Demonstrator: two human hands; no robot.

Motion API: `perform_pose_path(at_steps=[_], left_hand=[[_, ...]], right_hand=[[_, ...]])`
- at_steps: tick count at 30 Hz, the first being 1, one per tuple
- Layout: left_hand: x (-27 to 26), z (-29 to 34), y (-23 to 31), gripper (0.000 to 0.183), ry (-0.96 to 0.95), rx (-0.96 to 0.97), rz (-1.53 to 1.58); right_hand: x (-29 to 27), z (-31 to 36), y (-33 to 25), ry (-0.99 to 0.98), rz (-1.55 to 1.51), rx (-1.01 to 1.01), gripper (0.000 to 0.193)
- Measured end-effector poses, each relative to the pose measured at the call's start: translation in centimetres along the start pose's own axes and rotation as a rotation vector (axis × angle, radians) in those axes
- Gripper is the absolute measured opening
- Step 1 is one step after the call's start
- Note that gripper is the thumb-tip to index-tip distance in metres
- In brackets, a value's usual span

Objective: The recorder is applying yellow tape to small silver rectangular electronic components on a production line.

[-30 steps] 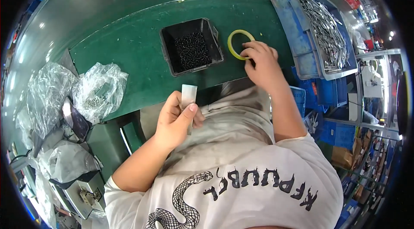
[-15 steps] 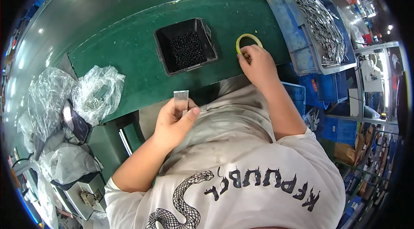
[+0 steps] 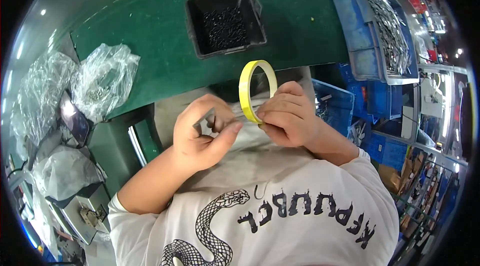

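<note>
My right hand (image 3: 289, 118) pinches a roll of yellow tape (image 3: 244, 89) by its lower edge. The roll stands upright in the air in front of my shirt, clear of the bench. Close by on the left, my left hand (image 3: 202, 133) is curled, its thumb pointing toward the roll. A clear, flat plastic piece (image 3: 205, 117) shows faintly between its fingers, mostly hidden by them. Beyond both hands, a black bin (image 3: 196, 36) holds many small black parts (image 3: 225, 28) on the green bench (image 3: 155, 41).
At the right stands a blue crate (image 3: 357, 31) full of thin metal pieces. Another blue crate (image 3: 332, 93) sits lower, beside my right arm. On the bench's left are clear plastic bags (image 3: 107, 78), one with small parts inside.
My right hand has lifted the tape roll off the bench and brought it left and nearer, beside my left hand. The clear piece in my left hand shows less. The view has shifted.
</note>
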State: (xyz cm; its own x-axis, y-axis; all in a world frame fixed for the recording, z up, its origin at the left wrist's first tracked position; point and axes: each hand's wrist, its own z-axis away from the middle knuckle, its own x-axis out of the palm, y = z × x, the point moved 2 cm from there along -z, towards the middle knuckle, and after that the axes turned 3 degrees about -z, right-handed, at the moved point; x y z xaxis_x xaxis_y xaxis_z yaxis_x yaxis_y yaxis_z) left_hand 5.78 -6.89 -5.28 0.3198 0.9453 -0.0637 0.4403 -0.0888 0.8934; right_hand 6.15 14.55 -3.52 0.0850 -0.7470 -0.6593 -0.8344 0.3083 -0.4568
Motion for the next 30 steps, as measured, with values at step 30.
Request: perform_pose_path(at_steps=[30], left_hand=[[0.4, 0.4, -1.4, 0.023, -0.013, -0.095, -0.137]], right_hand=[[1.2, 0.4, 0.8, -0.062, 0.083, 0.031, 0.025]])
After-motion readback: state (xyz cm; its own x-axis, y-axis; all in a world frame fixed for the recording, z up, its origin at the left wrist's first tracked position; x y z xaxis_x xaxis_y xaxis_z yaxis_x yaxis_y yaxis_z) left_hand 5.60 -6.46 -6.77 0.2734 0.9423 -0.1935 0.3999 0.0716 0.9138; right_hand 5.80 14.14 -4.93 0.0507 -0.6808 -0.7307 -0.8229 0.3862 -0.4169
